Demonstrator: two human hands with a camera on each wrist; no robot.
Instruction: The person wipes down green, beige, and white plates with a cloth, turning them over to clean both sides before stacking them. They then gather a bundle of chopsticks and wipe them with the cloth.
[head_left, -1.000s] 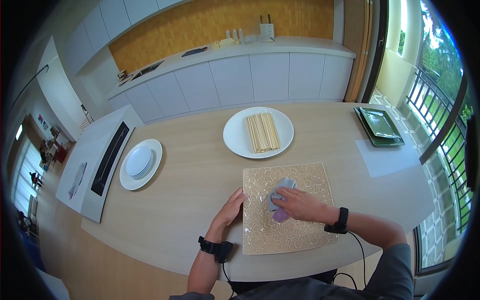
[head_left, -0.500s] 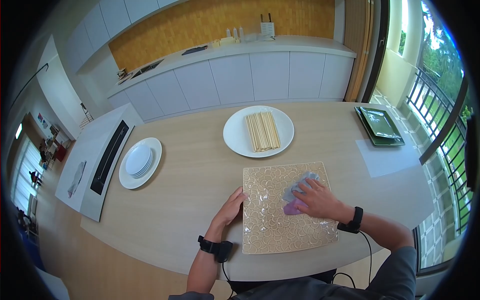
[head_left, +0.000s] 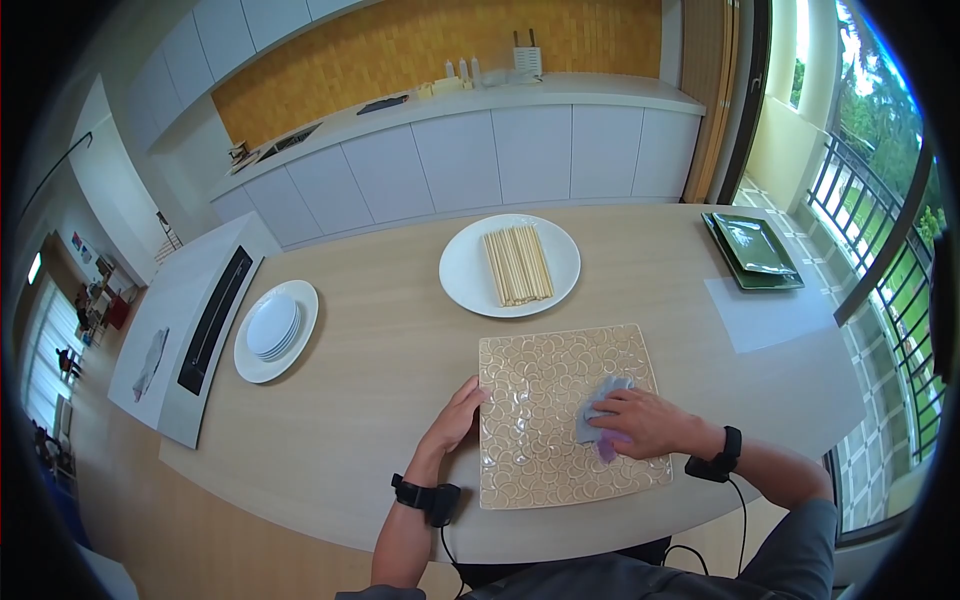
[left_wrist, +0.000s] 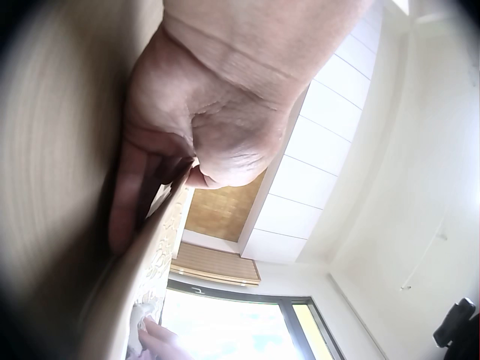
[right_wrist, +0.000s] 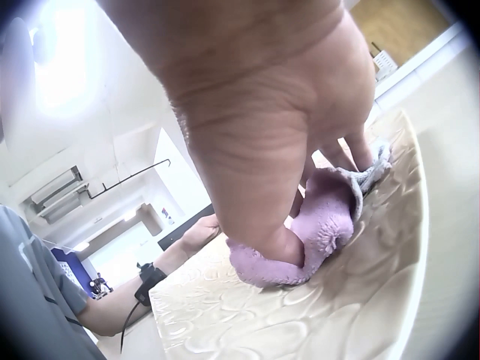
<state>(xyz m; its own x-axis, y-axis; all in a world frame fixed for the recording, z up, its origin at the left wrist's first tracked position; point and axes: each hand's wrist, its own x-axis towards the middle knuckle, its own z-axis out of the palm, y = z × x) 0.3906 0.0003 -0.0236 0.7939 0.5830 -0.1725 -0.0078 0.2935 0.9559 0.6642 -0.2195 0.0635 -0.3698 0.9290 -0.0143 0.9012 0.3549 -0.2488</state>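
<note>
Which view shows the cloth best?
Right wrist: the cloth looks large, its purple folds and grey part clear. The head view shows it small, partly under the right hand; the left wrist, only a small part.

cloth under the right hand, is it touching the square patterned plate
Touching: the right wrist view shows the cloth resting against the square patterned plate, no gap along its lower edge.

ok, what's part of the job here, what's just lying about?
In use:
- cloth, in right hand
- square patterned plate, left hand holding its edge

Seemingly idle:
- sticks on white plate
- small white plates on larger plate
- green plates
- pale sheet
</note>
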